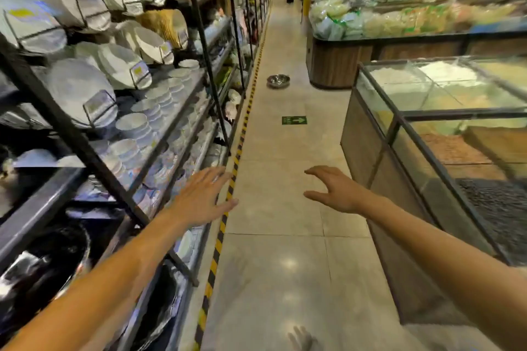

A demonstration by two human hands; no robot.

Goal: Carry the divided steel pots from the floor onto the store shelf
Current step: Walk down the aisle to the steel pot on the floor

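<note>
left hand (199,199) open, empty; right hand (336,191) open, empty

— What sort of place is this?

— A shop, a supermarket by the look of it. Take the tiled aisle (285,194) as the line: left of it stands a tall black metal shelf rack (196,45) packed with stacked white plates (79,88) and bowls (134,125), each stack fronted by a price tag holder (99,107).

— And right of the aisle?

— A glass-topped bulk bin counter (445,128) holding loose dry goods, and beyond it a wood-sided display (356,28) heaped with bagged food.

— Anything on the aisle itself?

— Yellow-and-black hazard tape (228,194) along its left edge, and a green arrow sticker (294,120) on the tiles.
</note>
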